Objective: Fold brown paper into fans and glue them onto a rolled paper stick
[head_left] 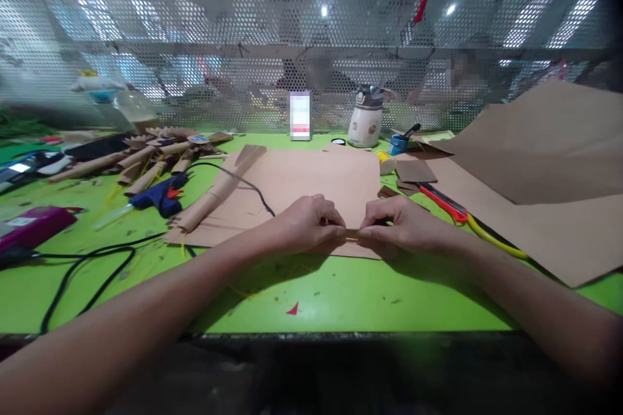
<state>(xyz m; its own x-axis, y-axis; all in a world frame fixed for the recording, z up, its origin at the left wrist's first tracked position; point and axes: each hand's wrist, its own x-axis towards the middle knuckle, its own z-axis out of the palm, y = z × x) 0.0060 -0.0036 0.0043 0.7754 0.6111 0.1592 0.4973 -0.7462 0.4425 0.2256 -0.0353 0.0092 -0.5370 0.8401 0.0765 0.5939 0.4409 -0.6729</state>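
My left hand (311,224) and my right hand (402,222) meet over the near edge of a sheet of brown paper (316,172). Each pinches a narrow brown paper strip (352,233) between thumb and fingers, the tips a small gap apart. The strip looks like a fold or thin roll; which one, I cannot tell. On the sheet's left part lies a rolled paper tube (209,198). A black cord runs across the sheet toward my left hand. To the right of my right hand rests a red utility knife (444,203).
At left are a blue glue gun (158,198), a pile of paper tubes (156,149) and a purple box (36,227) with black cords. Behind stand a phone (300,115), a bottle (366,118) and a blue jar (398,143). Large brown paper (545,155) covers the right.
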